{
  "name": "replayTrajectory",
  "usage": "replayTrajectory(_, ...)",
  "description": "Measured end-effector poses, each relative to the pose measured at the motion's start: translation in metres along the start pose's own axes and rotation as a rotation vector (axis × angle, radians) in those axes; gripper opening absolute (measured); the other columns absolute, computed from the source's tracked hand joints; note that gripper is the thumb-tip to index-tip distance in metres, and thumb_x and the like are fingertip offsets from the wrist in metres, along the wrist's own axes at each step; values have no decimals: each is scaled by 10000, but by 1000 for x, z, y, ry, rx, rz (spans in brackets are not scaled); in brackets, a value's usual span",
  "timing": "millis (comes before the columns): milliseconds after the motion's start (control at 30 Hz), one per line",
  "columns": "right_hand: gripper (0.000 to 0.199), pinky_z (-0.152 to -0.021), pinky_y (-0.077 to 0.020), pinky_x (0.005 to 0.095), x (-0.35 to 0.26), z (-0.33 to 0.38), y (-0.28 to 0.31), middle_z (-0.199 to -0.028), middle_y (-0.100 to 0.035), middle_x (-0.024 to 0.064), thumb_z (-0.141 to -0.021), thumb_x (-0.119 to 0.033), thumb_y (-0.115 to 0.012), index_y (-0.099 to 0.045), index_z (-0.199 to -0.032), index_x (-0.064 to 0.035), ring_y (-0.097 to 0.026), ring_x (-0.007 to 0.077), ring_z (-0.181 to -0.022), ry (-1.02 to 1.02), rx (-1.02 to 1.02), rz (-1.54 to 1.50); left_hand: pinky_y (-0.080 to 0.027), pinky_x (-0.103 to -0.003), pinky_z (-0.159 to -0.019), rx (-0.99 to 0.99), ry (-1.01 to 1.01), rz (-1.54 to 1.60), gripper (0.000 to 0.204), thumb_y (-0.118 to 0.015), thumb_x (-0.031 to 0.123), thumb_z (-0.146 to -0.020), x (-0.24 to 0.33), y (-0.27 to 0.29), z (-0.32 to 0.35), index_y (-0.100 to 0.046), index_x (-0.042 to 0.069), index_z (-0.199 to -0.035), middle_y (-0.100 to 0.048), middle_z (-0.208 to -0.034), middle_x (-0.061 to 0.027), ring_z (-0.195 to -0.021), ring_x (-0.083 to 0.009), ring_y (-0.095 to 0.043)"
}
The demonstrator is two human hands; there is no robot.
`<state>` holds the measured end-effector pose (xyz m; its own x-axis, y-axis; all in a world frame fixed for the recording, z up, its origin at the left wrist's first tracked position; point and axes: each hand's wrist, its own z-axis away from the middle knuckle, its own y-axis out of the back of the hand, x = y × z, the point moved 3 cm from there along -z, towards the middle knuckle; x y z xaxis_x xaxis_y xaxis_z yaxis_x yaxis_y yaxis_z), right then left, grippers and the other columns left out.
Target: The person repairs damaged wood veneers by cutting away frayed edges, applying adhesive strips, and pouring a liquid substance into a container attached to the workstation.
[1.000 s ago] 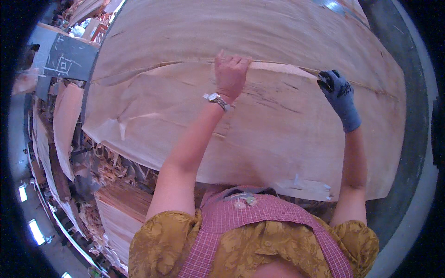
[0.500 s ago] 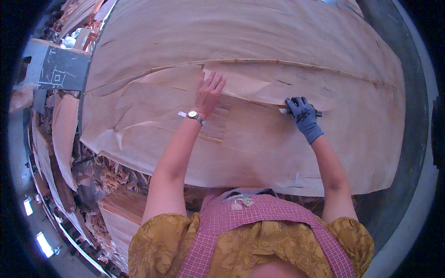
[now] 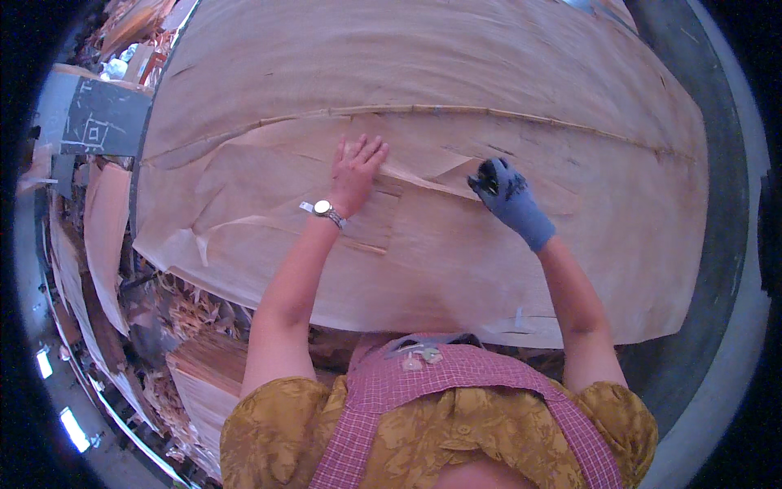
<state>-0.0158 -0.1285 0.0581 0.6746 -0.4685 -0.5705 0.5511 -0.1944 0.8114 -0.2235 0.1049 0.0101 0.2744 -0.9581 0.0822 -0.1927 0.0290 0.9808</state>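
Observation:
Broad, thin wood veneer sheets (image 3: 456, 269) lie spread in front of me, with torn, wrinkled pieces overlapping at the left. My left hand (image 3: 355, 175), bare and with a watch (image 3: 323, 209) at the wrist, rests flat on the veneer, fingers stretched out. My right hand (image 3: 507, 191), in a blue-grey glove, is closed around a dark utility knife (image 3: 489, 177); its blade is hard to make out now. The right hand is at the right end of a torn, lifted veneer edge (image 3: 432, 186). A rough raised seam (image 3: 415, 108) crosses the sheet beyond both hands.
A grey board (image 3: 114, 118) with white markings juts out at the left edge. Below it are loose veneer strips (image 3: 106, 244) and a heap of shredded scraps (image 3: 191, 314). A stack of veneer (image 3: 208, 375) stands near my left elbow. Dark grey flooring (image 3: 717, 204) curves along the right.
My right hand has moved left and turned, carrying the knife away from where its pale blade showed against the veneer. My left hand has shifted slightly, still flat on the sheet.

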Motion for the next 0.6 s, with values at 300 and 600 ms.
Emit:
replayTrajectory(300, 362, -770, -493, 453, 1, -36, -33, -1069, -578, 174, -854, -317, -716, -561, -1028, -40, -594, 366, -930, -17, -30, -97, -365, -437, -1090, 31, 464, 230, 566, -678, 328, -869, 18, 1, -6, -529, 3, -1309, -528, -1374, -164, -1265, -331, -484)
replayTrajectory(600, 221, -757, -504, 468, -91, -71, -59, -1046, -612, 227, -969, -188, -508, -548, -1135, -47, -609, 395, -946, 79, -135, 214, -331, -442, -1112, 135, 519, 276, 666, -683, 312, -863, 7, 1, -1, -438, 1, -1399, -488, -1406, -169, -1286, -324, -462)
